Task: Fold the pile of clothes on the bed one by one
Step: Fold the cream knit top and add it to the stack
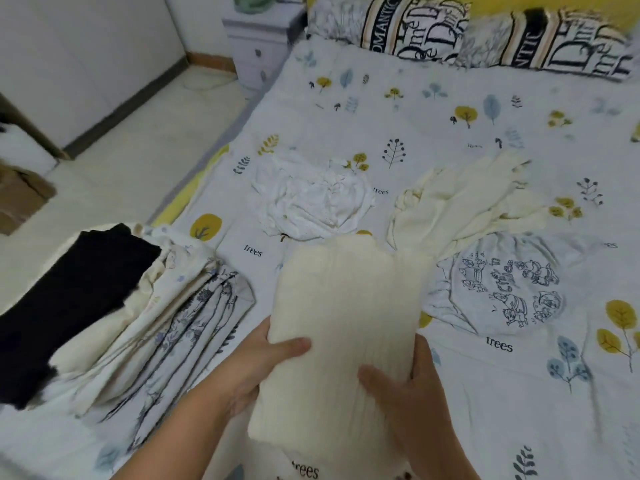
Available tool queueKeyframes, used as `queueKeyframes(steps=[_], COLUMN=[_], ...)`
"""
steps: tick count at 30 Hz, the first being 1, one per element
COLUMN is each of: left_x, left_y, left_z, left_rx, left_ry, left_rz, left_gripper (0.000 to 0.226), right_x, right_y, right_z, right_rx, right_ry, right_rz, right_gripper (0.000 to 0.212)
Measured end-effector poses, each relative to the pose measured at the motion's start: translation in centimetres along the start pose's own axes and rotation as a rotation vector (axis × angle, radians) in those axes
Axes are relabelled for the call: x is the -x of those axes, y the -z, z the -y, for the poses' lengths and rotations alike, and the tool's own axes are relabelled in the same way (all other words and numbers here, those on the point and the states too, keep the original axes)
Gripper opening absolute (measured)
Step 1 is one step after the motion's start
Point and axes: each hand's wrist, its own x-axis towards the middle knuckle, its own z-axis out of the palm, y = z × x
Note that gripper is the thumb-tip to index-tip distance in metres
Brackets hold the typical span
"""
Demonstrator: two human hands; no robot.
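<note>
Cream sweater [343, 327], folded, held up over the bed [485, 393] by both hands.

Gripped at its near end: left hand [263, 362] and right hand [401, 386], thumbs on top, fingers curled beneath. Soft, light, floppy; best supported from below at the edges. Forearms reaching in from below. Folded stack [114, 306] just left; unfolded white top [311, 199], cream garment [467, 199] and printed shirt [498, 289] beyond.

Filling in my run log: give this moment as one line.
stage: carrying folded garment | hands: left and right grip folded cream sweater | folded stack: to the left | unfolded: white top, cream garment, printed shirt
</note>
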Motion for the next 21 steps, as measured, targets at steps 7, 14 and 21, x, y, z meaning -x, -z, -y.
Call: queueKeyframes(steps=[7,14,21], left_x=[5.6,10.3,12.6], left_y=[2.8,10.6,22.3], left_z=[-5.3,-9.2,-12.6], left_rx=[0.087,0.093,0.013], left_ry=[-0.127,-0.175,-0.175], left_rz=[-0.056,-0.090,-0.106], left_gripper=[0.060,0.061,0.102], right_x=[2.3,4.4,6.1], right_y=[-3.0,-11.3,-23.5], right_z=[6.3,10.9,12.9], right_rx=[-0.032,-0.052,-0.079], right_ry=[0.148,0.205,0.201], right_rz=[0.101,0.194,0.205], right_gripper=[0.043,0.046,0.042])
